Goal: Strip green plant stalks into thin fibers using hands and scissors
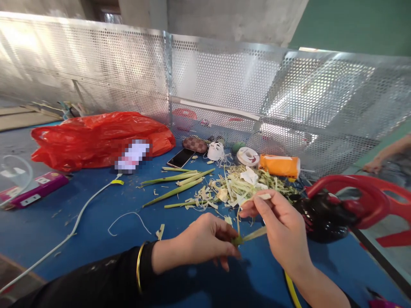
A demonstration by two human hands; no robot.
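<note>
My left hand (202,241) pinches the lower end of a thin pale green leaf strip (253,234) over the blue table (96,222). My right hand (279,224) pinches the same strip higher up, a pale tip (263,196) sticking out past its fingers. Both hands are closed on it. Just behind them lies a heap of shredded leaf scraps (237,186). Several long green stalks (176,182) lie to the left of the heap.
A red plastic bag (96,137) lies at back left, with a phone (180,158), a brown pouch (195,144), a white tape roll (248,156) and an orange packet (279,165) along the perforated metal screen (224,85). A white cable (77,222) crosses the table. A red chair (362,201) stands right.
</note>
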